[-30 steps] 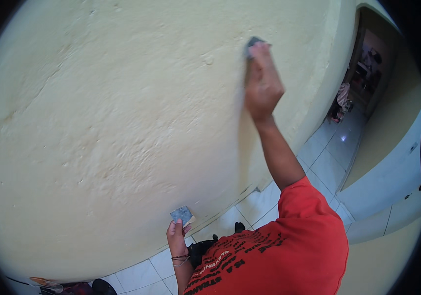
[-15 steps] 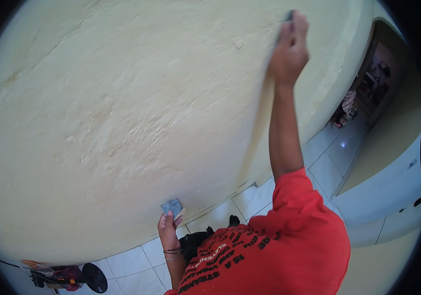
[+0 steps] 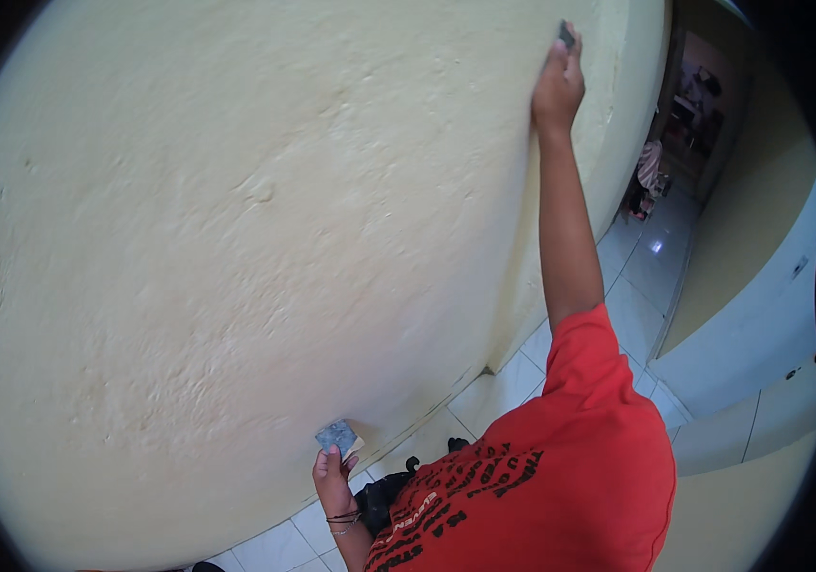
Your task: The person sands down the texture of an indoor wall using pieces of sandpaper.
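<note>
My right arm stretches far up along a cream-painted wall [image 3: 236, 238] with a rough, bumpy surface. In my right hand [image 3: 558, 95] is a small dark grey piece [image 3: 566, 34], held at the wall between thumb and fingers. What kind of thing it is, I cannot make out. Low down by my body, my left hand [image 3: 333, 488] pinches a flat blue-grey square piece [image 3: 335, 436] with a tan edge, perhaps folded sandpaper. That square is close to the wall's lower part; whether it touches the wall, I cannot tell.
White floor tiles [image 3: 274, 548] run along the wall's foot. The wall ends at a corner on the right, beyond which a passage [image 3: 661, 243] leads to a doorway with cluttered things. A pale cabinet-like surface [image 3: 751, 324] curves along the right side.
The view has swung to the right, so the fan at the lower left has almost left it. My right hand has shifted rightward along the wall. Both hands keep their pieces.
</note>
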Demonstrator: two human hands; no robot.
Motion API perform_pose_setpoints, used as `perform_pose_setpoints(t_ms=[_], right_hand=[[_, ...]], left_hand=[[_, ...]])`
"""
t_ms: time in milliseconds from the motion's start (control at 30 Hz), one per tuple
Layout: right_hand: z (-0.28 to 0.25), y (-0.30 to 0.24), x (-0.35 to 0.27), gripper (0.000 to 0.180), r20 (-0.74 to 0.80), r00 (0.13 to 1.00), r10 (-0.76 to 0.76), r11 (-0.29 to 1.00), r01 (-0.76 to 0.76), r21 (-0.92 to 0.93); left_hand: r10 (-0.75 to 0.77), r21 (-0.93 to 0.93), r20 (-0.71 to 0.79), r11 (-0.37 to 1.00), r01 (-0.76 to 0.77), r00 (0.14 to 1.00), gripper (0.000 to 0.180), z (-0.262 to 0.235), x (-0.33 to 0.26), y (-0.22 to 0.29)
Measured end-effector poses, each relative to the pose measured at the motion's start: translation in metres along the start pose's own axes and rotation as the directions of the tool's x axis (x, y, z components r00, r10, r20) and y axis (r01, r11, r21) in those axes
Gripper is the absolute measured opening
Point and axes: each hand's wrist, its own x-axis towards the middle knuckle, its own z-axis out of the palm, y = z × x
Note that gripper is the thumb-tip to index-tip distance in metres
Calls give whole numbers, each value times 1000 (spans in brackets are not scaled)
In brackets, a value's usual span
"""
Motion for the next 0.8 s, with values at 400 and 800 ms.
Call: perform_pose_setpoints(t_ms=[400,800], right_hand=[[38,-85,9,39,94,985,-148,989,145,40],[17,-162,-281,39,330,-93,-939,216,588,779]], left_hand=[[34,-1,-59,999,-34,998,18,10,-4,-5],[275,-7,-195,960,-282,941,17,2,14,-45]])
